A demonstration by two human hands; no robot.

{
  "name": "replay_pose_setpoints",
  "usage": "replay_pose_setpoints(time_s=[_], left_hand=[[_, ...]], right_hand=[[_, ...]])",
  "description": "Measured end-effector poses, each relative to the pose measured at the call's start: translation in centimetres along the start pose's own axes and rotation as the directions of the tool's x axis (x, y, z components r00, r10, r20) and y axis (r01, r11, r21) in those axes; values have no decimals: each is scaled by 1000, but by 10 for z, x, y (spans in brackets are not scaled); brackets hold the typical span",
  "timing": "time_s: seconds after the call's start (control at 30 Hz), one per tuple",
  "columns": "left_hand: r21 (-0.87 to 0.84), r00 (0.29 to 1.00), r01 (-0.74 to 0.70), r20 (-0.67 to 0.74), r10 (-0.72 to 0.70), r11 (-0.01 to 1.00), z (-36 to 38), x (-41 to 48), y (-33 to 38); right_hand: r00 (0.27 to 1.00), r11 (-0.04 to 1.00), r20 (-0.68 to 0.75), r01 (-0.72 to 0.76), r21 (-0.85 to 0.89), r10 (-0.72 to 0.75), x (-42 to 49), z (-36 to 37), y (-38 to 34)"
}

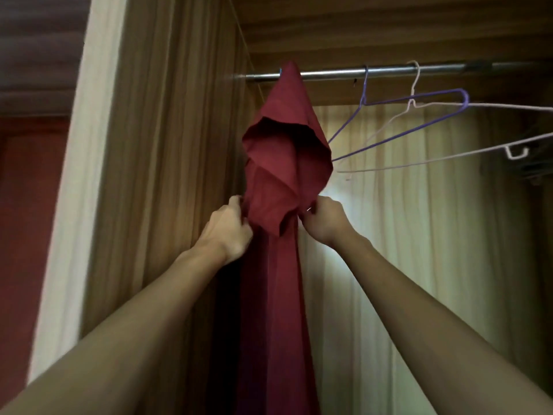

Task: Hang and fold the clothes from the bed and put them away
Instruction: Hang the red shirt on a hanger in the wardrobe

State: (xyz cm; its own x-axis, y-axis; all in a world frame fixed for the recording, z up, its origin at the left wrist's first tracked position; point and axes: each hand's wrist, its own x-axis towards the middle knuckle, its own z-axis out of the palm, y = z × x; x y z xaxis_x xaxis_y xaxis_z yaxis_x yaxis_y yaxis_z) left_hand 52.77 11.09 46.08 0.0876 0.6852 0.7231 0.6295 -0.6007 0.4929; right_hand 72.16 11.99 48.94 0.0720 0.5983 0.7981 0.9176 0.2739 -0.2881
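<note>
A dark red garment [284, 151] hangs from the metal rail [335, 74] at the left end of an open wardrobe, its top bunched into a hood-like fold and its length falling straight down. A bit of blue hanger hook shows at the garment's peak on the rail. My left hand [229, 227] grips the cloth's left edge at mid height. My right hand [324, 220] pinches the right edge at the same height. Both arms reach up from below.
A purple wire hanger [413, 115] and a pale pink hanger [449, 130] hang empty on the rail to the right, tilted. The wardrobe's wooden side wall [179, 145] stands close on the left. A pale back panel [419, 235] lies behind.
</note>
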Motion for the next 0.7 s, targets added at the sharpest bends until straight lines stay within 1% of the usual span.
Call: replay_pose_setpoints(time_s=[0.03, 0.07, 0.17, 0.23, 0.33, 0.43, 0.57, 0.7], left_hand=[[42, 999, 17, 29, -18, 999, 1, -18, -7], [86, 997, 16, 68, -22, 996, 2, -36, -13], [192, 983, -2, 178, -33, 981, -1, -88, -25], [247, 970, -9, 237, -51, 969, -3, -127, -31], [351, 946, -52, 317, -66, 935, -4, -184, -34], [401, 910, -84, 405, -94, 912, -5, -230, -35], [417, 869, -121, 483, -107, 901, -8, -280, -32], [478, 832, -123, 528, -172, 870, -7, -330, -28]], right_hand=[[999, 998, 20, -50, 31, 49, -21, 1, 0], [996, 997, 54, -79, 22, 78, -45, 0, 1], [987, 995, 132, -91, -30, 94, -106, -5, 2], [975, 992, 199, -79, -97, 97, -145, -9, 2], [953, 976, 289, -28, -217, 92, -199, -13, 3], [909, 958, 408, 37, -283, 85, -246, -18, 5], [877, 947, 477, 98, -306, 63, -297, -21, 9], [852, 939, 521, 224, -261, -59, -336, -19, 10]])
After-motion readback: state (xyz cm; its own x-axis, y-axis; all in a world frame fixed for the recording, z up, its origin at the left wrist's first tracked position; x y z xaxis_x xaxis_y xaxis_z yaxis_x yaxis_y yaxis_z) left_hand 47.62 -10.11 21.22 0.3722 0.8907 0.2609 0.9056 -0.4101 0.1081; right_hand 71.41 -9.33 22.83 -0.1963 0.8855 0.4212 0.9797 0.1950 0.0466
